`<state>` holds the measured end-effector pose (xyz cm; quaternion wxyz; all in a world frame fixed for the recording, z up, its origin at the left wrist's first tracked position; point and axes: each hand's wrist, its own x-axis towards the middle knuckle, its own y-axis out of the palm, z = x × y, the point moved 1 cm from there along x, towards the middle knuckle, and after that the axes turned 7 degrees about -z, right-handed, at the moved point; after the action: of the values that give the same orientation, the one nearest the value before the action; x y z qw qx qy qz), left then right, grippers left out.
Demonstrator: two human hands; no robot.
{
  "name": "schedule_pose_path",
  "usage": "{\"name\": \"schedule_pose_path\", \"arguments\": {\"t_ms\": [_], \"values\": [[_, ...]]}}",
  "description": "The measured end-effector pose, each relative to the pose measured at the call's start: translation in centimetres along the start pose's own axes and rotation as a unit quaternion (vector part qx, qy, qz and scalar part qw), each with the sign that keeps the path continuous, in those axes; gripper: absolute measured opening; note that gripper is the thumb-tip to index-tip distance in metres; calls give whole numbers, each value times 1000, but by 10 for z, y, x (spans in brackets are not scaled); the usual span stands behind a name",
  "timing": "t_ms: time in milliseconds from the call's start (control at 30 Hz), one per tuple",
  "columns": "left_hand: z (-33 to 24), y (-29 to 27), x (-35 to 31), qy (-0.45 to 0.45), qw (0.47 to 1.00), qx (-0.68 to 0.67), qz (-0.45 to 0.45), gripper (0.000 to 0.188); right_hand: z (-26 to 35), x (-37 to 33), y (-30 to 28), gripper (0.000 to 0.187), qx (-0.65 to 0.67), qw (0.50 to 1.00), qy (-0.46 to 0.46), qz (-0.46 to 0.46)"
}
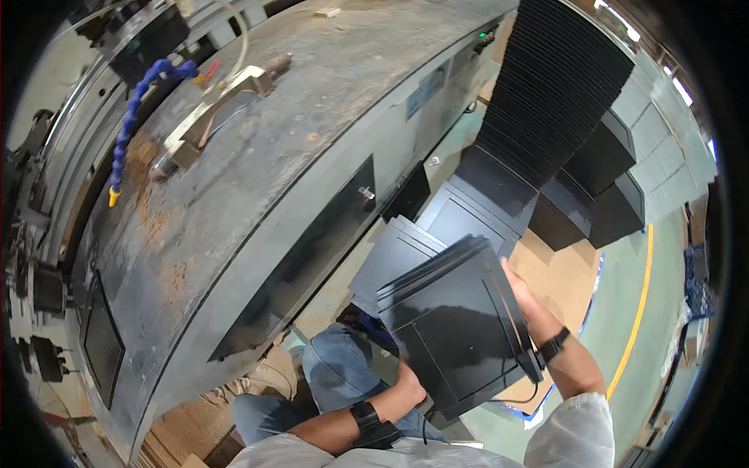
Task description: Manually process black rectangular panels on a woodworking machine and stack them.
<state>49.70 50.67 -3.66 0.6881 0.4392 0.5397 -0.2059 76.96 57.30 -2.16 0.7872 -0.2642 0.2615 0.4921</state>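
Between my two hands is a tilted stack of several black rectangular panels (460,335) with thin grooves on the top face. My left hand (407,388) grips the stack's near left edge, its fingers partly hidden beneath. On the opposite side, my right hand (524,296) is closed on the right edge, and the panels cover some of its fingers. Just beyond the held stack lie more dark grooved panels (402,253), lower down. Both wrists wear black bands, and a thin dark cable hangs by the right forearm.
A tall pile of black panels (562,86) rises at the far right, beside more dark stacks (605,156). To the left stands a machine with a dusty metal table (312,93), a metal clamp bar (211,117) and a blue jointed hose (129,125). Brown board (573,269) lies underneath.
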Motion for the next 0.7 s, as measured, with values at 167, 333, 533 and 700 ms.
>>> {"name": "schedule_pose_path", "arguments": {"t_ms": [167,333,533,700], "values": [[0,-3,14,28,994,-106,6,46,85,-3,81,69,-220,969,-16,116],[-16,-1,52,82,990,-55,-98,51,98,39,97,66,-378,888,-193,176],[-14,-95,50,139,990,32,-1,52,37,-43,106,61,-463,684,-560,-60],[-45,-116,-26,151,986,-34,68,41,-79,-90,59,95,-525,510,-649,-206]]}}
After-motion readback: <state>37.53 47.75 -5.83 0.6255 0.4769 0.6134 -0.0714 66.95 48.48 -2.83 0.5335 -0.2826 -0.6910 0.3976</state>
